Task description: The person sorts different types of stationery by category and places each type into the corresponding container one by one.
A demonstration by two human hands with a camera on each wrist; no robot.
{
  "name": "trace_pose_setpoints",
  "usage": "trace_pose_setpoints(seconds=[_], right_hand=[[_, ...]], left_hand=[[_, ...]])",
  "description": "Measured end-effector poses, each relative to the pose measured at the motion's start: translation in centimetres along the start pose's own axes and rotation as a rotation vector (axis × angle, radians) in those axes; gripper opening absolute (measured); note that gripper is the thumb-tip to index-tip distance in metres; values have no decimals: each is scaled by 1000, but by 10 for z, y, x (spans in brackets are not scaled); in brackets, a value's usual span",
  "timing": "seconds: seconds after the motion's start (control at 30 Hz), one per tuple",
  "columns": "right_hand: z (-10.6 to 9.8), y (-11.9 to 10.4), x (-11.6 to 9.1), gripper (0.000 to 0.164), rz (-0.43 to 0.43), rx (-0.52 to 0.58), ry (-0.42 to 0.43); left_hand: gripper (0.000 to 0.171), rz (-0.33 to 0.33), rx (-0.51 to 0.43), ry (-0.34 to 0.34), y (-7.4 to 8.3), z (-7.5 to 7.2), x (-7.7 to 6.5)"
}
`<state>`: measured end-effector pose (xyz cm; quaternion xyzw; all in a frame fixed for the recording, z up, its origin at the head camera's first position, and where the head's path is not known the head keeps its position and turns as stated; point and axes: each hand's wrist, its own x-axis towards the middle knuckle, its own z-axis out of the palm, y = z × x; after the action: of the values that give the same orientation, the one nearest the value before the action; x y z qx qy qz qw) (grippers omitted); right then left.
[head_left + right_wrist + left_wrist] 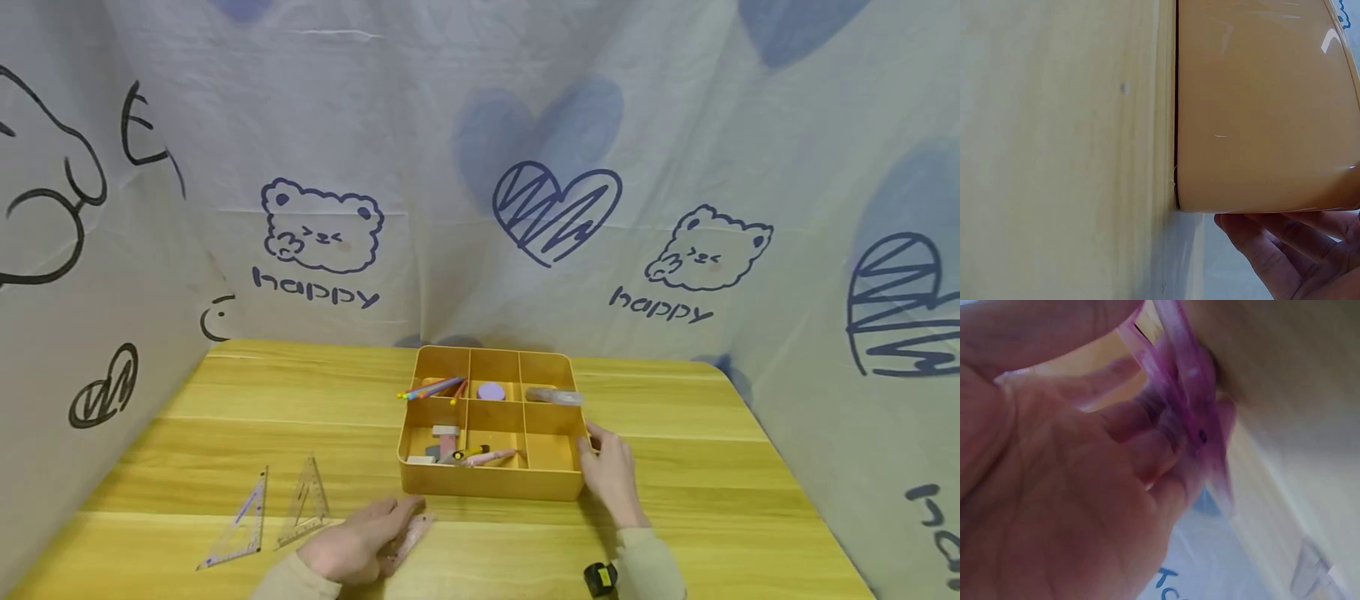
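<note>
My left hand [352, 537] is at the table's front, holding a clear pink set square [1191, 381] with its fingers curled round it. That set square is partly covered by the hand in the head view. A yellow six-compartment organizer box [491, 485] stands just beyond. At its right side my right hand [611, 471] grips the wall, the thumb at the rim and fingers along the outside. In the right wrist view, fingers [1260, 250] touch the box's side. Two clear set squares, one purple-marked [240, 525] and one plain [306, 504], lie to the left.
Inside the box are coloured pencils [435, 387], a round purple item [491, 391], a clear packet [553, 396], a white-and-pink eraser [446, 437] and a pink pen [487, 457]. A small black device [600, 578] sits by the right sleeve. Printed curtains [450, 292] surround the table [712, 467].
</note>
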<state>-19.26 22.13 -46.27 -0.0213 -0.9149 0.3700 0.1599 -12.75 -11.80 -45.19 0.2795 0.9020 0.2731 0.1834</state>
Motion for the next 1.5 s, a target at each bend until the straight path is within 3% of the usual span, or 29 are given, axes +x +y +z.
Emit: trace_pose_setpoints(seconds=[0.07,0.1,0.2,0.7,0.93,1.13,1.27,1.5], right_hand=[[1,1,0,35,-2,1,2],[1,1,0,35,-4,3,2],[1,2,0,34,-12,6,6],[3,5,-2,34,-25,-1,20],[4,7,-2,34,-31,6,33],[5,7,-2,35,-26,5,30],[4,7,-3,35,-29,5,26],[5,6,-2,34,-21,13,31]], left_hand=[[62,-68,19,-66,1,1,-2],[71,-15,147,-70,0,0,-3],[72,20,117,-91,-2,0,-3],[72,210,-47,-33,9,0,-1],[74,304,-88,15,17,0,1],[79,399,-165,116,30,-3,7],[82,441,-166,167,40,-5,11],[80,644,-214,213,54,-10,25]])
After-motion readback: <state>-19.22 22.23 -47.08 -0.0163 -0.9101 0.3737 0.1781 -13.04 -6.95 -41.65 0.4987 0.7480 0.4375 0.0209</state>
